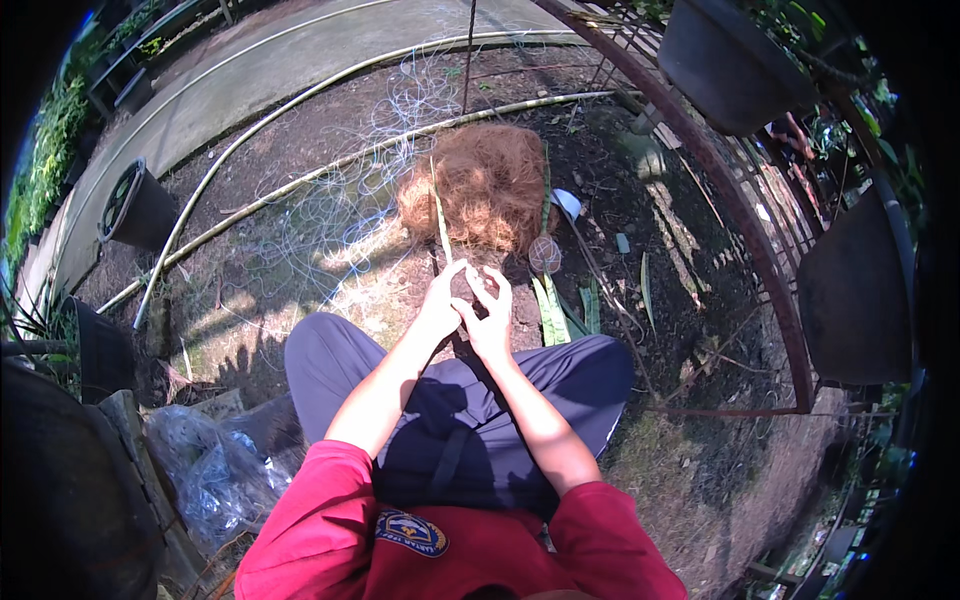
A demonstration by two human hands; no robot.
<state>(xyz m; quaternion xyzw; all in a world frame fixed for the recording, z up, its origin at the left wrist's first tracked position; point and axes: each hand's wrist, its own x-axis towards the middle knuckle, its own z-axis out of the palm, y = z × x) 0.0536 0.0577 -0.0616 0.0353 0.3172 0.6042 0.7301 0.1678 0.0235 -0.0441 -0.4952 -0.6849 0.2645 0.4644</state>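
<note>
As I look down through the head view, a slender snake-plant leaf (pixel 441 215) rises from the fingertips of the left hand (pixel 438 308), its upper part seen against the brown coir heap (pixel 490 180); whether they touch, I cannot tell. Left hand: pinched narrow on the leaf's lower end. Right hand (pixel 490 318): just beside it, fingers bent; I cannot tell whether it grips anything.

Handling, my judgement: light, firm yet springy, smooth-skinned, perhaps slippery if damp. Likely to crease under a hard fold, weakest at the tapering tip. I would take hold low, near the base, with a soft pinch.

Textures: coir matted, hairy, probably springy. Left of it, a tangle of pale string (pixel 412 110), thin and loopy over dark soil. To the right, a rounded ball (pixel 545 255) crossed by pale strands. Nearer the right knee, yellow-edged leaves (pixel 549 310), flat and strap-shaped. Lower left, a clear plastic bag (pixel 215 470), crumpled and glossy.
</note>
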